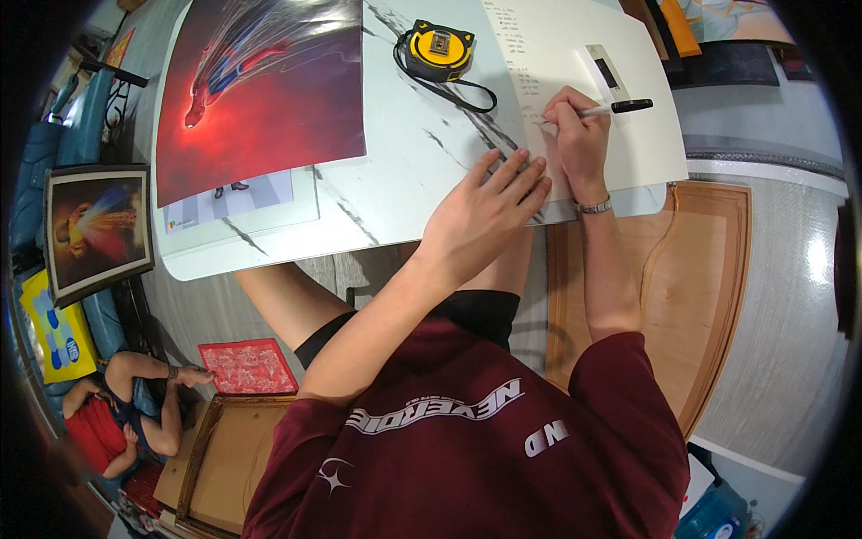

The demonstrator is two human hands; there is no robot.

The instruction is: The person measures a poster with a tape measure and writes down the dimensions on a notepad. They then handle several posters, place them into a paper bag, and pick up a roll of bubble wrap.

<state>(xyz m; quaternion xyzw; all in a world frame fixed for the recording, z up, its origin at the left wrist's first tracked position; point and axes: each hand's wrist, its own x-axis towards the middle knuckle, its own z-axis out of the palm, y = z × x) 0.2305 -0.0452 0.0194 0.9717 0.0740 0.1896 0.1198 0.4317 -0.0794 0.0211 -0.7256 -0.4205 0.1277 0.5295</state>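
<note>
The right hand (575,135) grips a black-capped pen (615,109) with its tip on a white sheet of paper (628,144), while the left hand (489,211) lies flat, fingers spread, on the white marble-patterned table (404,153) at the sheet's left edge. A yellow and black tape measure (437,51) sits above the hands, beside a large red poster (260,90). A framed picture (97,229) leans at the far left, and a person in red sits on the floor at lower left.

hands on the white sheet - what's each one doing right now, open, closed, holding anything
Left hand: open, fingers spread, palm flat on the edge of the white sheet, holding nothing.
Right hand: closed around a pen, tip on the sheet.
</note>
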